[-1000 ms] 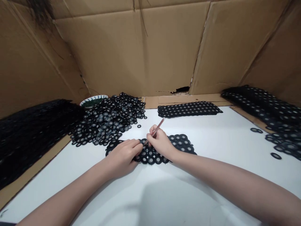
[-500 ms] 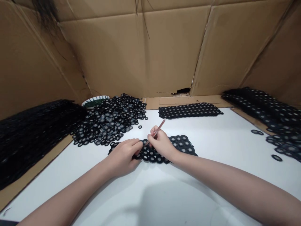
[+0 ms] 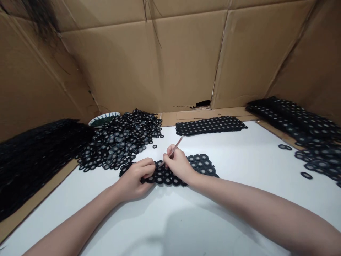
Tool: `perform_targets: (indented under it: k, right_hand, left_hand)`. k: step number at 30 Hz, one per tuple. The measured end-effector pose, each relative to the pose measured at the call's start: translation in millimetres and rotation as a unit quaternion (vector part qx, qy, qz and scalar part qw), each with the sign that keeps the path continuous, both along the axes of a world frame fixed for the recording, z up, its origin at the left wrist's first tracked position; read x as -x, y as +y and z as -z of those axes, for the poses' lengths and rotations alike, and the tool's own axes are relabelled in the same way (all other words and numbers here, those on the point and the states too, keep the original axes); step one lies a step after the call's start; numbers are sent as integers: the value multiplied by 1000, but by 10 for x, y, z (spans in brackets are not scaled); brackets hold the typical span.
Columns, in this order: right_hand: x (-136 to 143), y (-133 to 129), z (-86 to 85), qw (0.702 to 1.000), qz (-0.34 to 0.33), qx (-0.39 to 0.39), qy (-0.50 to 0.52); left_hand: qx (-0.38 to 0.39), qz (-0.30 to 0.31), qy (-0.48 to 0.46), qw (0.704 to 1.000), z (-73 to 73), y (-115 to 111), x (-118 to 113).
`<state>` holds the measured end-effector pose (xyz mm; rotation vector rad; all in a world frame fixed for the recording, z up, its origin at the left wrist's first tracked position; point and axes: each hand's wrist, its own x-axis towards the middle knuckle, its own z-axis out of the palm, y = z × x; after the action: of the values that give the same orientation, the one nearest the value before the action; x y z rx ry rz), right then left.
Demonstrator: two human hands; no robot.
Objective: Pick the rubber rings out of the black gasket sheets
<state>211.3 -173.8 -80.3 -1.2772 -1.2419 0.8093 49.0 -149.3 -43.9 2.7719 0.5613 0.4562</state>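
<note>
In front of me on the white tabletop lies a black sheet of joined round rings (image 3: pixel 200 164), its left and middle parts partly covered by my hands. My left hand (image 3: pixel 141 175) is closed over the sheet's left part, fingers curled, thumb by the near edge. Between the fingers of my right hand (image 3: pixel 177 161) is a thin reddish, pen-like stick (image 3: pixel 176 145), held slanted. Its lower tip points down at the rings close to my left fingertips. Whether the tip touches a ring I cannot tell.
Loose black rings (image 3: pixel 117 142) form a heap at the back left, before a striped-rim bowl (image 3: pixel 99 116). Another ring sheet (image 3: pixel 210 125) lies behind my hands. Dark stacks stand left (image 3: pixel 39 153) and right (image 3: pixel 293 113). Cardboard walls (image 3: pixel 186 64) enclose the table.
The whole view has shifted slightly, so most things appear a little further left. Both hands keep their places on the sheet, and the stick stays in my right hand.
</note>
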Motion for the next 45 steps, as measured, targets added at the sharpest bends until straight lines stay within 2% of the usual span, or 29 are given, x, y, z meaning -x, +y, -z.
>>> perform_targets:
  k: [4, 13, 20, 27, 37, 41, 45]
  right_hand:
    - [4, 4, 0, 1000, 6, 5, 0]
    - [-12, 9, -10, 1000, 6, 1, -5]
    - [-14, 15, -11, 1000, 11, 0, -4]
    - [-15, 11, 11, 1000, 13, -1, -14]
    - [-7, 9, 2, 1000, 12, -2, -15]
    - [-6, 13, 17, 1000, 8, -12, -17]
    - [-5, 17, 30, 1000, 14, -12, -20]
  left_hand:
    - [5, 1, -9, 1000, 9, 16, 1]
    - [-78, -48, 10, 996, 4, -53, -52]
    - [-120, -54, 4, 991, 34, -57, -55]
    - [-128, -66, 4, 990, 28, -78, -63]
    - [-134, -128, 0, 983, 14, -93, -99]
    - [-152, -164, 37, 974, -21, -82, -95]
    - [-152, -142, 96, 973, -59, -91, -69]
